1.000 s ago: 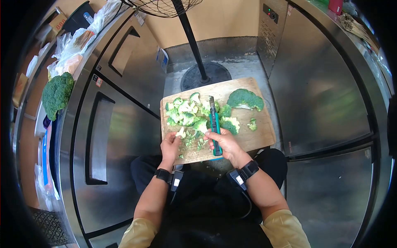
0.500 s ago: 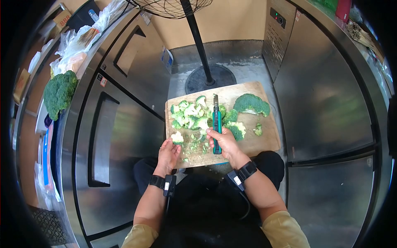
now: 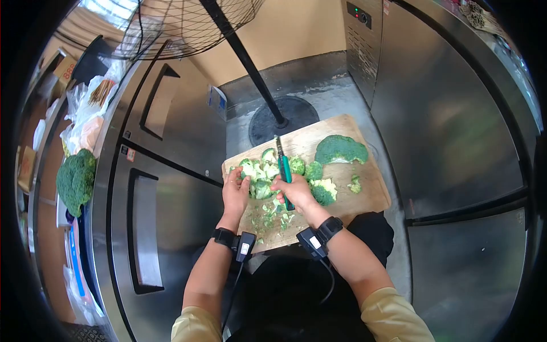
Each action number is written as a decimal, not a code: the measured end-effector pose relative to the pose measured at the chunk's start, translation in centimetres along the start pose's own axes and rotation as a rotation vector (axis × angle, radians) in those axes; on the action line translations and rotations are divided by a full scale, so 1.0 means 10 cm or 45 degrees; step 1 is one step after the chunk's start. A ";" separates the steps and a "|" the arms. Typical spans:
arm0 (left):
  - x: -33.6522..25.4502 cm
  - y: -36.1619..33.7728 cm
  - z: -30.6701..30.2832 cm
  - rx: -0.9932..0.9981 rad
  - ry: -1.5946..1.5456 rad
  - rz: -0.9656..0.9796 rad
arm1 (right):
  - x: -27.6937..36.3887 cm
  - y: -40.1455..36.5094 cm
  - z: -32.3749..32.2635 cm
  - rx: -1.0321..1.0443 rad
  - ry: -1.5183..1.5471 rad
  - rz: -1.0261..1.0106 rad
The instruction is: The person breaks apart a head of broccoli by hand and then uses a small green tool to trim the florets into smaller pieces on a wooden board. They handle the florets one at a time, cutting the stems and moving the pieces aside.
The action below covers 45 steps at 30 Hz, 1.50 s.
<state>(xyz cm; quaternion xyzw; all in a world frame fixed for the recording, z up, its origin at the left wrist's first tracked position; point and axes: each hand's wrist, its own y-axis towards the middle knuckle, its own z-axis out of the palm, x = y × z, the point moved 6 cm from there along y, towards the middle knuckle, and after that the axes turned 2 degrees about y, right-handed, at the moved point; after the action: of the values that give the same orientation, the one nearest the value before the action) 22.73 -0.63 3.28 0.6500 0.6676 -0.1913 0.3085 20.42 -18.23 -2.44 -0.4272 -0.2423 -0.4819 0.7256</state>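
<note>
A wooden cutting board [image 3: 364, 188] lies tilted across my lap with cut broccoli on it. My left hand [image 3: 235, 194] is at the left end of the pile of broccoli florets [image 3: 259, 171], thumb and fingers apart, fingertips touching the florets. I see no separate piece in its grasp. My right hand [image 3: 297, 192] is closed round a green and black utility knife [image 3: 285, 168], whose blade points away from me over the pile. To its right lie dark green broccoli pieces [image 3: 323, 191] and a large broccoli chunk [image 3: 342, 149]. Small trimmings [image 3: 268, 219] are scattered near the board's front edge.
A black fan stand [image 3: 250, 68] rises from a round base [image 3: 285, 119] behind the board. Steel fridges [image 3: 450, 114] stand on the right, with a steel cabinet [image 3: 188, 194] on the left. A whole broccoli head [image 3: 77, 181] sits on the left counter beside plastic bags [image 3: 85, 114].
My left hand has moved up to the pile, and the floret it held now cannot be told apart there. My right hand shifted slightly left with the knife. The view has turned.
</note>
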 end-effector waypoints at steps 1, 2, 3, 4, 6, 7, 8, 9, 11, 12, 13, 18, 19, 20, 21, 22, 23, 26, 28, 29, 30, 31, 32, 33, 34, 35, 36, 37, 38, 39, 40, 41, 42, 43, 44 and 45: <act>-0.20 -0.02 -0.02 -0.042 0.161 0.135 | 0.02 -0.01 0.01 0.045 -0.030 0.023; -0.36 -0.05 -0.01 -0.085 0.320 0.269 | 0.02 0.00 0.01 0.089 -0.053 0.045; -0.49 -0.08 0.01 -0.130 0.477 0.403 | 0.08 -0.04 0.02 0.088 -0.009 0.030; -0.53 -0.08 0.05 -0.063 0.380 0.384 | 0.15 -0.09 0.03 0.086 0.032 0.017; -0.50 -0.09 0.16 0.063 0.466 0.375 | 0.28 -0.18 0.01 0.115 0.162 -0.007; -0.48 -0.09 0.22 0.123 0.510 0.370 | 0.35 -0.20 -0.05 0.086 0.199 -0.042; -0.46 -0.10 0.24 0.102 0.517 0.386 | 0.42 -0.22 -0.12 0.058 0.236 -0.077; -0.47 -0.10 0.23 0.083 0.525 0.389 | 0.49 -0.26 -0.19 0.030 0.275 -0.113; -0.50 -0.11 0.23 0.050 0.540 0.402 | 0.64 -0.36 -0.33 -0.040 0.320 -0.191; -0.53 -0.12 0.21 -0.004 0.529 0.435 | 0.69 -0.40 -0.40 -0.066 0.344 -0.212; -0.57 -0.13 0.18 -0.058 0.519 0.469 | 0.74 -0.44 -0.47 -0.093 0.369 -0.234; -0.78 -0.19 0.20 -0.091 0.469 0.597 | 0.98 -0.74 -0.64 -0.115 0.299 -0.284; -0.82 -0.21 0.23 -0.085 0.437 0.618 | 1.01 -0.79 -0.65 -0.102 0.295 -0.282; -0.85 -0.23 0.27 -0.078 0.405 0.637 | 1.04 -0.83 -0.67 -0.094 0.285 -0.296; -0.88 -0.24 0.31 -0.050 0.397 0.631 | 1.06 -0.87 -0.68 -0.086 0.275 -0.308; -0.91 -0.25 0.35 -0.018 0.391 0.623 | 1.06 -0.89 -0.69 -0.079 0.266 -0.315; -0.93 -0.27 0.39 0.012 0.385 0.614 | 1.05 -0.90 -0.72 -0.097 0.280 -0.325; -0.92 -0.33 0.50 0.116 0.374 0.508 | 1.05 -0.92 -0.79 -0.139 0.329 -0.351; -0.95 -0.42 0.53 0.174 0.399 0.512 | 1.06 -0.93 -0.81 -0.153 0.374 -0.358; -0.99 -0.51 0.52 0.190 0.431 0.559 | 1.06 -0.93 -0.81 -0.146 0.377 -0.360; -1.03 -0.61 0.52 0.205 0.463 0.605 | 1.04 -0.91 -0.81 -0.137 0.379 -0.363; -1.04 -0.70 0.53 0.228 0.509 0.620 | 1.04 -0.91 -0.81 -0.128 0.379 -0.363; -1.05 -0.79 0.54 0.250 0.553 0.633 | 1.04 -0.91 -0.79 -0.111 0.381 -0.360; -1.04 -0.86 0.54 0.271 0.599 0.644 | 1.03 -0.91 -0.78 -0.106 0.374 -0.351; -0.99 -0.88 0.57 0.335 0.620 0.595 | 1.02 -0.91 -0.77 -0.100 0.366 -0.341; -0.96 -0.88 0.57 0.308 0.614 0.605 | 1.01 -0.91 -0.75 -0.093 0.357 -0.330; -0.94 -0.88 0.56 0.280 0.607 0.614 | 0.99 -0.91 -0.74 -0.089 0.335 -0.322; -0.92 -0.88 0.54 0.252 0.601 0.623 | 0.97 -0.89 -0.72 -0.084 0.313 -0.314; -0.87 -0.86 0.51 0.285 0.478 0.516 | 0.94 -0.88 -0.71 -0.079 0.291 -0.308; -0.83 -0.83 0.50 0.318 0.355 0.410 | 0.92 -0.87 -0.71 -0.057 0.257 -0.311; -0.78 -0.82 0.48 0.352 0.230 0.305 | 0.88 -0.85 -0.69 -0.038 0.223 -0.313; -0.71 -0.82 0.42 0.324 -0.002 0.196 | 0.84 -0.85 -0.66 -0.020 0.188 -0.314; -0.61 -0.84 0.35 0.293 -0.233 0.085 | 0.81 -0.86 -0.64 -0.026 0.117 -0.290; -0.49 -0.85 0.28 0.257 -0.464 -0.026 | 0.77 -0.87 -0.59 -0.010 0.040 -0.269; -0.30 -0.88 0.24 0.288 -0.836 -0.205 | 0.73 -0.87 -0.55 0.010 -0.038 -0.248; -0.22 -0.96 0.14 0.202 -1.147 -0.348 | 0.67 -0.87 -0.51 0.033 -0.118 -0.226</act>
<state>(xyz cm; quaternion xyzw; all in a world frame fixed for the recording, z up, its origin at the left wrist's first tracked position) 13.41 -3.96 2.27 0.4302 0.5300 -0.5433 0.4887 15.04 -27.36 3.42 -0.4166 -0.3188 -0.5208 0.6735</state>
